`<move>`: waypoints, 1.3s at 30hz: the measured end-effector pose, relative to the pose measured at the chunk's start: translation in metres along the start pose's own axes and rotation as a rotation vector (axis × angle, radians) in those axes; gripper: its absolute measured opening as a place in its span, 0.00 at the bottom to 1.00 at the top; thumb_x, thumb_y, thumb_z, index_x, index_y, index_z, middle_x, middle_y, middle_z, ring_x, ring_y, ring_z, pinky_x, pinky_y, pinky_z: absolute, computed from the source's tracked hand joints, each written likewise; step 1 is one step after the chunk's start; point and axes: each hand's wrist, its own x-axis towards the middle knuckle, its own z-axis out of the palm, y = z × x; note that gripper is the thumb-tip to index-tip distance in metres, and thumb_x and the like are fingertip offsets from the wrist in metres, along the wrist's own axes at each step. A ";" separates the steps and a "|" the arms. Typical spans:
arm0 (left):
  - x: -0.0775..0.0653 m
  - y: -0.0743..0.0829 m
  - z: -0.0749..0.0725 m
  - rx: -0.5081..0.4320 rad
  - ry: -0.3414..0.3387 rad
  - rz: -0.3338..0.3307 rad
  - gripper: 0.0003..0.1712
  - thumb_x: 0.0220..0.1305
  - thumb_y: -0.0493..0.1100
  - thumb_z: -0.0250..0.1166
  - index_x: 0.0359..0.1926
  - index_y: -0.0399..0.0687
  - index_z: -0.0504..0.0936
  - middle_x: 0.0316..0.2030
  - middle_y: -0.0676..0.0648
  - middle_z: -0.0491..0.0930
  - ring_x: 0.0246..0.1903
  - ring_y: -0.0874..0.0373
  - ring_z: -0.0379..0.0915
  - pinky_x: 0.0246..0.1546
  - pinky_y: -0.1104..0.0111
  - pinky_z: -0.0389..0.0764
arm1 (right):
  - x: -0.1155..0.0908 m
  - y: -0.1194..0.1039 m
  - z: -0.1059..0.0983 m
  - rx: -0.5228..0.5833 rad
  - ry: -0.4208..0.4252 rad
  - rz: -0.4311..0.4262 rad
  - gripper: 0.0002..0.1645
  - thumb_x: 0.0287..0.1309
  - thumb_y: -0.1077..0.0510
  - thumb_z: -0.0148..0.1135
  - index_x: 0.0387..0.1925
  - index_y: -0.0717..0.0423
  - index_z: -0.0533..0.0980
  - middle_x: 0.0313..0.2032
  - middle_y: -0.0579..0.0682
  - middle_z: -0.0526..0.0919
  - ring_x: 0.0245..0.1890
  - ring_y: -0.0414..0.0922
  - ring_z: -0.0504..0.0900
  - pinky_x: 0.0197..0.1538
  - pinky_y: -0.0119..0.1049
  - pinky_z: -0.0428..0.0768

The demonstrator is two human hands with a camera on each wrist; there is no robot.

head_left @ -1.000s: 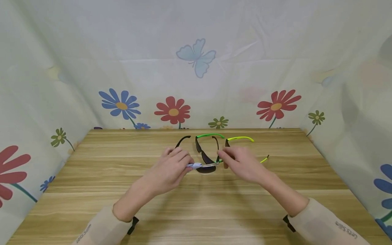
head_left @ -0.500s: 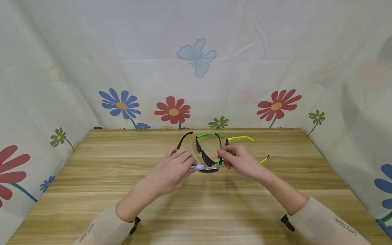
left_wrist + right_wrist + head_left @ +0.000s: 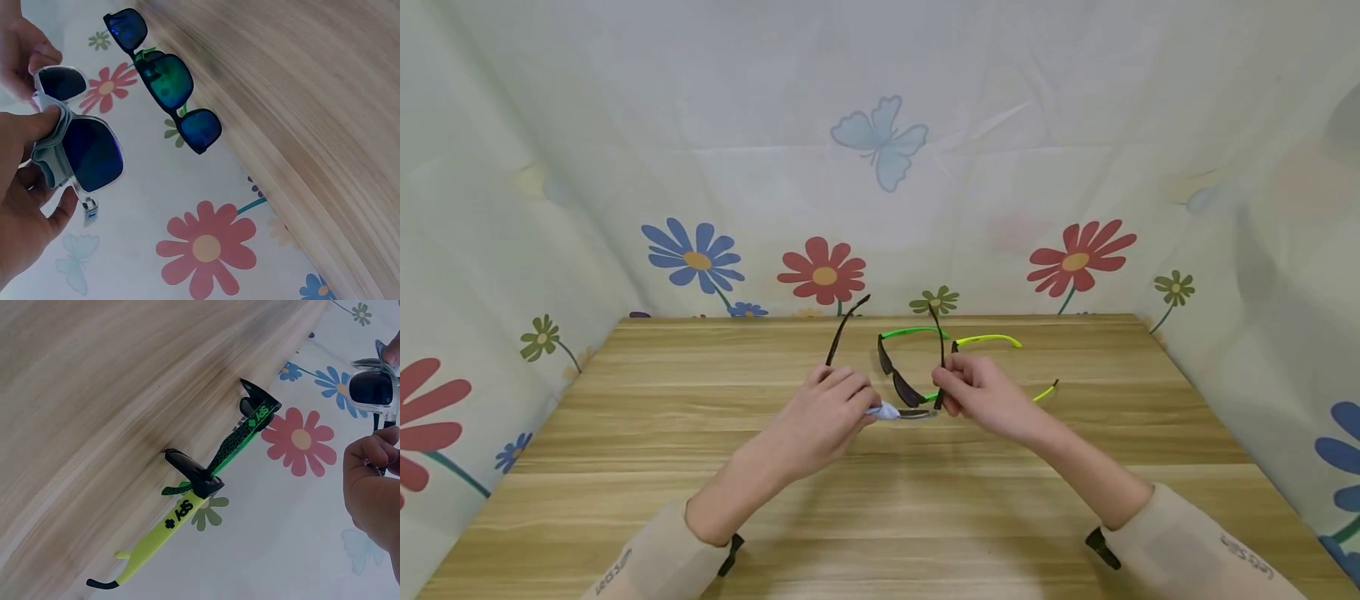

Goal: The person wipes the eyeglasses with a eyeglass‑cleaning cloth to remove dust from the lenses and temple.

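Observation:
A pair of sunglasses (image 3: 97, 156) with a clear front frame, dark blue lenses and black temples is held above the table between my two hands. My left hand (image 3: 816, 421) pinches a folded light blue cloth (image 3: 51, 150) over the bridge side of one lens, as the left wrist view shows. With thumb and fingers, my right hand (image 3: 992, 402) grips the right temple (image 3: 940, 354) near its hinge. The left temple (image 3: 841, 333) points up and away beyond my left hand. Both temples are unfolded. The fingertips of my right hand are partly hidden.
Green-templed sunglasses (image 3: 908, 390) lie unfolded on the wooden table (image 3: 880, 517), just beyond my hands. To their right are yellow-templed sunglasses (image 3: 153, 544), partly hidden behind my right hand in the head view. A flower-printed curtain (image 3: 737, 167) surrounds the table's back and sides.
The clear-framed sunglasses have tilted so their temple tips rise higher, and the front shows more edge-on. Both hands have shifted slightly. The green and yellow pairs stay put.

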 end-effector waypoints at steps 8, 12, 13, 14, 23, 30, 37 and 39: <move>0.000 -0.001 -0.001 -0.103 0.004 -0.066 0.10 0.65 0.44 0.74 0.45 0.47 0.88 0.41 0.51 0.84 0.45 0.53 0.78 0.47 0.59 0.75 | -0.001 -0.003 0.006 -0.172 0.054 -0.085 0.10 0.80 0.57 0.50 0.39 0.57 0.73 0.24 0.49 0.76 0.18 0.41 0.64 0.23 0.34 0.64; 0.000 -0.001 -0.001 -0.158 0.039 -0.087 0.12 0.62 0.43 0.76 0.45 0.45 0.88 0.40 0.51 0.87 0.44 0.54 0.80 0.48 0.59 0.77 | -0.002 -0.004 0.009 -0.244 0.071 -0.120 0.07 0.79 0.58 0.51 0.40 0.54 0.73 0.24 0.47 0.76 0.19 0.42 0.66 0.23 0.34 0.66; 0.000 -0.001 -0.001 -0.169 0.046 -0.091 0.11 0.62 0.42 0.76 0.44 0.45 0.88 0.40 0.51 0.87 0.43 0.55 0.80 0.48 0.59 0.78 | -0.002 -0.004 0.010 -0.255 0.076 -0.134 0.07 0.79 0.58 0.52 0.40 0.54 0.73 0.24 0.47 0.76 0.19 0.41 0.67 0.23 0.34 0.66; 0.001 -0.001 0.000 -0.180 0.054 -0.093 0.11 0.61 0.42 0.76 0.44 0.44 0.87 0.39 0.51 0.87 0.42 0.55 0.80 0.48 0.59 0.78 | -0.002 -0.004 0.011 -0.269 0.081 -0.150 0.07 0.79 0.59 0.52 0.40 0.54 0.73 0.24 0.47 0.76 0.19 0.41 0.67 0.23 0.34 0.67; 0.002 0.001 0.004 -0.223 0.073 -0.093 0.09 0.60 0.40 0.77 0.42 0.44 0.89 0.36 0.51 0.87 0.38 0.57 0.79 0.42 0.66 0.82 | -0.003 -0.005 0.020 -0.396 0.123 -0.308 0.05 0.76 0.62 0.55 0.39 0.56 0.74 0.23 0.41 0.75 0.18 0.35 0.69 0.23 0.33 0.70; 0.004 0.001 0.006 -0.212 0.082 -0.080 0.07 0.59 0.37 0.77 0.40 0.45 0.90 0.37 0.52 0.88 0.38 0.56 0.79 0.44 0.64 0.81 | -0.004 -0.008 0.026 -0.465 0.134 -0.361 0.03 0.75 0.63 0.56 0.40 0.56 0.72 0.24 0.41 0.73 0.20 0.33 0.68 0.25 0.33 0.72; 0.007 0.003 0.006 -0.200 0.046 -0.115 0.06 0.59 0.38 0.77 0.39 0.46 0.91 0.37 0.52 0.88 0.38 0.55 0.79 0.48 0.59 0.80 | -0.005 -0.009 0.029 -0.498 0.117 -0.392 0.03 0.75 0.63 0.56 0.42 0.56 0.71 0.26 0.39 0.71 0.23 0.34 0.68 0.27 0.32 0.72; 0.009 0.003 0.006 -0.197 0.039 -0.119 0.06 0.60 0.38 0.77 0.39 0.46 0.91 0.37 0.52 0.88 0.39 0.55 0.79 0.47 0.58 0.80 | -0.005 -0.008 0.031 -0.505 0.109 -0.393 0.03 0.75 0.63 0.56 0.42 0.56 0.70 0.26 0.39 0.70 0.23 0.34 0.67 0.26 0.32 0.71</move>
